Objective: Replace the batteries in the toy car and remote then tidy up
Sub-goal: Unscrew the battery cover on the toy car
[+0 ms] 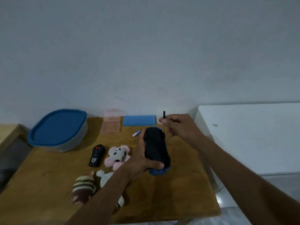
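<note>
First, at far left on the wooden counter (40,179), a grey tub (71,140) with a blue lid (58,127) sits near the wall. To its right, nearer the viewer, lies a black remote (96,155) with red buttons at its far end. Just beside the remote is a pink plush (116,153). Nearer still, a striped plush (83,186) and a white plush (105,176) lie side by side, the white one partly hidden by the left forearm. At the back stand a clear pink box (111,123) and, right of it, a blue block (139,120). A small battery (136,133) lies between the block and the car. The left hand (142,159) grips the car (156,148), black underside up, near the counter's middle, with fingers along its left side and thumb across its near end. The right hand (177,125), apart from the left, pinches a thin dark tool (164,114) upright just by the car's far right corner. A white surface (251,135) fills the right.
</note>
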A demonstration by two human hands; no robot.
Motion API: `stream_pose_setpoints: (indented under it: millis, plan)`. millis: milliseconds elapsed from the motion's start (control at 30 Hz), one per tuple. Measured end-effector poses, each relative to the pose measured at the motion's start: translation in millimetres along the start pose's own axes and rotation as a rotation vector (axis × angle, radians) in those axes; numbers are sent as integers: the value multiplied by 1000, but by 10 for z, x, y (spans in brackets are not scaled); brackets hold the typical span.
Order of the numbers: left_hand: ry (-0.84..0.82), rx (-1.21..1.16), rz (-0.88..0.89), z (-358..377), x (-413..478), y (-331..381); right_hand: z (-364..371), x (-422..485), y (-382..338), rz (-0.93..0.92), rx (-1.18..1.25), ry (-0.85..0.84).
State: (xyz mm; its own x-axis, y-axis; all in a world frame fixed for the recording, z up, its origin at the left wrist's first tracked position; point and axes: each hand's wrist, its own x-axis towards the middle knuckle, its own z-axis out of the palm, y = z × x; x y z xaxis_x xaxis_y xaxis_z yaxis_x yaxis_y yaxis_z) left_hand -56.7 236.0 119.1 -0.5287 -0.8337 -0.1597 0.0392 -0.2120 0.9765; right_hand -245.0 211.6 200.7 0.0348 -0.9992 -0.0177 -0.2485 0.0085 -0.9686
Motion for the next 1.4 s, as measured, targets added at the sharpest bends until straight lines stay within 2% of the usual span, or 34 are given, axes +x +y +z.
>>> stream_pose_setpoints:
  millis: [200, 333, 600, 800, 1400]
  plan:
    - [35, 84, 29, -56, 89, 267, -113, 102, -129, -74, 73, 85]
    - [80, 70, 65, -52, 136, 440, -125, 130, -221, -170, 16, 121]
    - [54, 79, 88, -86, 157, 585, -45, 140, -270, -376, -130, 157]
    - [18, 84, 96, -94, 183, 659, 17, 165, -301, -402, -100, 220]
    - [-16, 32, 95, -154, 149, 692, 68, 155, -326, -434, -148, 220]
